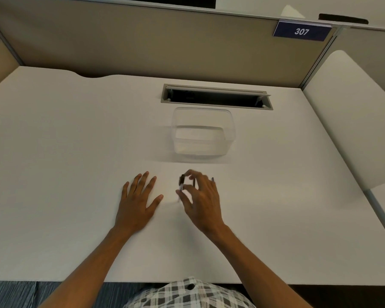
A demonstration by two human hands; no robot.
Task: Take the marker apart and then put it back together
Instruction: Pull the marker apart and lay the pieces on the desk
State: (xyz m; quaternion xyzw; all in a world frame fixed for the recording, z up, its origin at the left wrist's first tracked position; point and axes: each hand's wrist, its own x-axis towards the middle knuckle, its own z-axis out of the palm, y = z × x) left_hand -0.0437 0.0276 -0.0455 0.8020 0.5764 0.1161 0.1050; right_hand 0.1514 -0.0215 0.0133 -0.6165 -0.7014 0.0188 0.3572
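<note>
Person's right hand (200, 196) pinches the slim white-barrelled marker with dark cap (181, 183) between thumb and fingertips, just above the white desk (53, 152), near of the clear plastic tub (202, 132). Left hand (138, 203) rests flat, fingers spread. Blurred, but marker looks whole: either disassembly hasn't begun or reassembly is finished.

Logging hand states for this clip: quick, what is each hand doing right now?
Left hand: open, flat on the desk, holding nothing.
Right hand: fingers curled round the marker; blurred, so the exact grip is unclear.
</note>
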